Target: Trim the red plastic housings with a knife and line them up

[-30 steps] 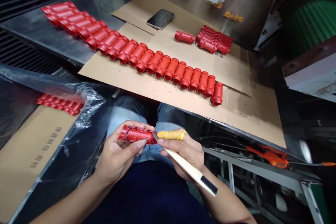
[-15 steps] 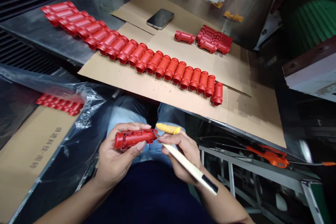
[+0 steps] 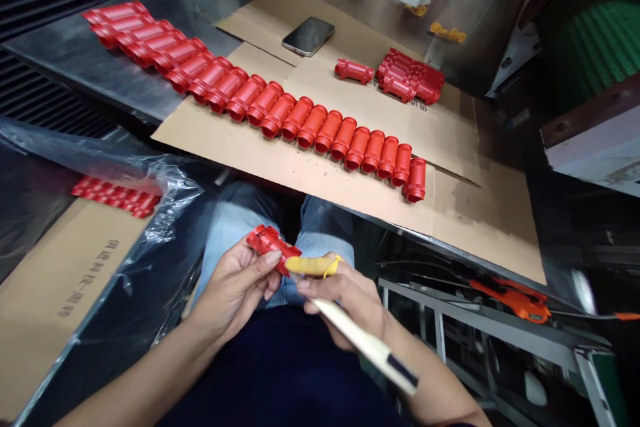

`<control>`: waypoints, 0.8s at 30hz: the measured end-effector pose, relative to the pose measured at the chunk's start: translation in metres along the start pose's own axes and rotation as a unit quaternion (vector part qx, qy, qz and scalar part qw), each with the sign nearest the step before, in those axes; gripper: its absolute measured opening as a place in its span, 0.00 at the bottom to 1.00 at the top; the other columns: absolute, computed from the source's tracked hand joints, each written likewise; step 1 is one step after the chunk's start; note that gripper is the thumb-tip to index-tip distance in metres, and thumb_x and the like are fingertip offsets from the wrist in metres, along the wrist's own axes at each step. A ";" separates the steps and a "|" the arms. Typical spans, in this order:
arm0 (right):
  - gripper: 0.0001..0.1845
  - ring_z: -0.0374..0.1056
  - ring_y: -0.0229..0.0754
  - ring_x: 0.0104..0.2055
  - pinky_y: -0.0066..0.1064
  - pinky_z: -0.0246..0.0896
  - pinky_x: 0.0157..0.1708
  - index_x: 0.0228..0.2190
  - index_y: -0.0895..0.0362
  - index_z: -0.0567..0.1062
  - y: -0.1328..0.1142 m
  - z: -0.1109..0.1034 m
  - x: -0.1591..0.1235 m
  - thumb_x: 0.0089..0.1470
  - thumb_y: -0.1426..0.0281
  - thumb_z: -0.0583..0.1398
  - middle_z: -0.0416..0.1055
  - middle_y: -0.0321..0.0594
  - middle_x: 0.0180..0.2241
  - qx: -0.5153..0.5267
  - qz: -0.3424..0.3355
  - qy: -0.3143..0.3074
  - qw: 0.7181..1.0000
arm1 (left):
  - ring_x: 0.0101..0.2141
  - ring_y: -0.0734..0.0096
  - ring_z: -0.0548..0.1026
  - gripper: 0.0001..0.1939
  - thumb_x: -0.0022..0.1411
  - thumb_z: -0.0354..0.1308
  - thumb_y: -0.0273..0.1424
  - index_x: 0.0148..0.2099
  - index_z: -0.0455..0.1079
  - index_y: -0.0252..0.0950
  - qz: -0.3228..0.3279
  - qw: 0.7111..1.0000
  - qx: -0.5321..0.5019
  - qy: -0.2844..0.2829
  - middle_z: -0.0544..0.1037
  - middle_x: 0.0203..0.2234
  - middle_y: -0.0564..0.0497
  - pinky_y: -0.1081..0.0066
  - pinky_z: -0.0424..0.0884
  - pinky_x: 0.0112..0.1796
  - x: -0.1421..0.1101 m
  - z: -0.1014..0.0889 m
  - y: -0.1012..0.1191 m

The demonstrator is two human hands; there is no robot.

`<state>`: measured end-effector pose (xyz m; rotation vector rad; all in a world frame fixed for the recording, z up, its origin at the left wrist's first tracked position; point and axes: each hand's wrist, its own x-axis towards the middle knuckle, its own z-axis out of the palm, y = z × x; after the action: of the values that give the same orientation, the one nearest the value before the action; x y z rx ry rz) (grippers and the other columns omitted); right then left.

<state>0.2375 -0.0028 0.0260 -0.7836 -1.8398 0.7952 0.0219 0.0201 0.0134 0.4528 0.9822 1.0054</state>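
My left hand grips a red moulded plastic part, seen end-on and tilted away from me, its hollow ribbed side showing. My right hand holds a cream-handled craft knife with a black band near the handle's end. A yellow finger cot covers one finger of that hand and touches the red part's lower edge. The blade is hidden behind the finger and the part. Beyond my hands, a long double row of red ribbed cylinders lies on brown cardboard.
A phone and a heap of red parts lie on the cardboard. Red parts sit in clear plastic film over a printed carton at left. Orange-handled snips rest at right, below the metal table edge.
The red part has swung from lying sideways across my left hand to pointing up and away. The finger cot has moved down against it, and the view has shifted slightly.
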 end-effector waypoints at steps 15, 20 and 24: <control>0.16 0.87 0.50 0.53 0.41 0.89 0.50 0.61 0.56 0.83 0.005 -0.002 -0.004 0.76 0.73 0.65 0.87 0.54 0.54 -0.075 0.000 0.085 0.994 | 0.32 0.64 0.88 0.17 0.66 0.79 0.25 0.53 0.80 0.41 0.139 0.989 0.043 -0.022 0.90 0.51 0.44 0.66 0.87 0.35 -0.006 -0.010 -0.004; 0.17 0.87 0.50 0.53 0.40 0.89 0.52 0.61 0.57 0.82 0.004 0.003 -0.003 0.75 0.75 0.65 0.86 0.55 0.54 -0.091 -0.011 0.086 0.992 | 0.33 0.64 0.89 0.17 0.64 0.80 0.25 0.51 0.80 0.41 0.163 0.985 0.054 -0.011 0.90 0.52 0.45 0.66 0.88 0.37 -0.010 -0.008 -0.005; 0.17 0.87 0.50 0.53 0.40 0.89 0.52 0.61 0.58 0.83 0.004 0.003 -0.002 0.74 0.76 0.66 0.86 0.55 0.54 -0.089 -0.017 0.084 0.992 | 0.32 0.64 0.88 0.17 0.65 0.79 0.25 0.52 0.79 0.42 0.175 0.982 0.068 -0.009 0.91 0.51 0.45 0.65 0.88 0.37 -0.011 -0.009 -0.006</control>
<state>0.2365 -0.0023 0.0209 -0.9030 -1.7836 0.5313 0.0152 0.0070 0.0093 0.7668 0.9779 1.2489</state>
